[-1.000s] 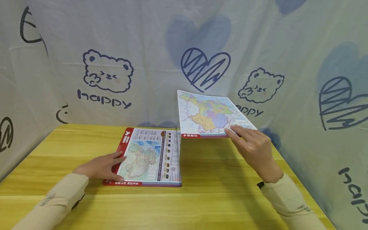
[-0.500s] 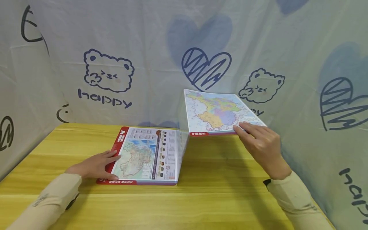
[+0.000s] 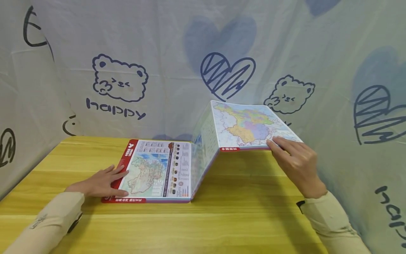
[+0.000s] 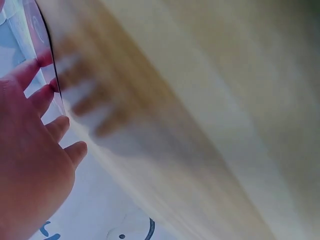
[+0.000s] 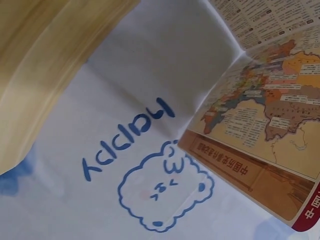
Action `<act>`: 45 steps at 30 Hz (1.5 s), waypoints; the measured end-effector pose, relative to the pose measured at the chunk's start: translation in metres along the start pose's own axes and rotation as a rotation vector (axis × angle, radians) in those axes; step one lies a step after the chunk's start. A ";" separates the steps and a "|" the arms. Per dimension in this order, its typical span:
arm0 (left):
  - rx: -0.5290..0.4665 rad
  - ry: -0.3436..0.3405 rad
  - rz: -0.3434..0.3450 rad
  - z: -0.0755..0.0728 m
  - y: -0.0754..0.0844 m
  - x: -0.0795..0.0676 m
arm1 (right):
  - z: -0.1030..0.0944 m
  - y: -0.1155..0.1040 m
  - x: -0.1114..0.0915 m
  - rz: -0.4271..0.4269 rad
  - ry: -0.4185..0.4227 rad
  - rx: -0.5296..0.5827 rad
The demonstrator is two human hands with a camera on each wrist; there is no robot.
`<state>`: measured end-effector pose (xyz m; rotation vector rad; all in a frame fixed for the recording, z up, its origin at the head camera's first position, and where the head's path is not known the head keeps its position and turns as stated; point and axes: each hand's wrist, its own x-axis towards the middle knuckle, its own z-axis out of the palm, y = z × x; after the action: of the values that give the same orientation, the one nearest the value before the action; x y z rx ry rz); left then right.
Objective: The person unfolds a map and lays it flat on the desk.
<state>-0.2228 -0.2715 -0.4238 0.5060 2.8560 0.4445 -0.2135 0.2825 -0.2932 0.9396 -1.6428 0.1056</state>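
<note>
A folding map [image 3: 149, 173] stands partly unfolded in the head view. Its red-bordered left panel lies flat on the wooden table, and the middle panel [image 3: 204, 148] slopes up from the crease. The right panel [image 3: 250, 123], a coloured map of China, is held raised. My left hand [image 3: 99, 181] rests with spread fingers on the red left border; the left wrist view shows the fingertips [image 4: 52, 86] at that edge. With thumb and fingers, my right hand [image 3: 296, 162] pinches the near right corner of the raised panel. Its printed underside [image 5: 280, 100] shows in the right wrist view.
The yellow wooden table [image 3: 222, 225] extends in front of the map. Behind and at both sides hangs a pale cloth [image 3: 171, 70] with bears, hearts and lettering. The raised panel's far edge overlaps the back cloth in the head view.
My right hand has moved right with the raised panel, and the middle panel has swung into view, slanting open. My left hand and the flat panel have slid left.
</note>
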 end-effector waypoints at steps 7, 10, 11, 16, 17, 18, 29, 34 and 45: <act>0.068 0.003 -0.025 -0.004 -0.006 -0.003 | -0.002 0.005 -0.009 0.023 0.012 -0.004; 0.083 0.003 -0.041 -0.005 -0.010 -0.003 | -0.002 0.007 -0.015 0.028 0.002 -0.009; 0.084 0.004 -0.046 -0.006 -0.011 -0.003 | -0.002 0.008 -0.017 0.029 -0.001 -0.011; 0.078 0.002 -0.062 -0.007 -0.016 -0.005 | -0.001 0.009 -0.025 0.036 0.023 -0.007; 0.074 0.000 -0.068 -0.007 -0.017 -0.006 | -0.001 0.009 -0.027 0.040 0.032 -0.004; 0.072 -0.001 -0.075 -0.007 -0.018 -0.006 | -0.001 0.009 -0.028 0.042 0.039 -0.003; 0.075 -0.031 -0.125 -0.015 -0.028 -0.015 | -0.011 0.010 -0.044 0.013 0.008 -0.015; 0.098 -0.029 -0.131 -0.016 -0.032 -0.017 | -0.013 0.011 -0.051 0.021 0.005 -0.004; 0.115 -0.038 -0.166 -0.020 -0.038 -0.022 | -0.019 0.017 -0.083 0.039 -0.157 0.026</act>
<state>-0.2195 -0.3188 -0.4148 0.2895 2.8685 0.2398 -0.2093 0.3468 -0.3519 0.9553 -1.8093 0.0814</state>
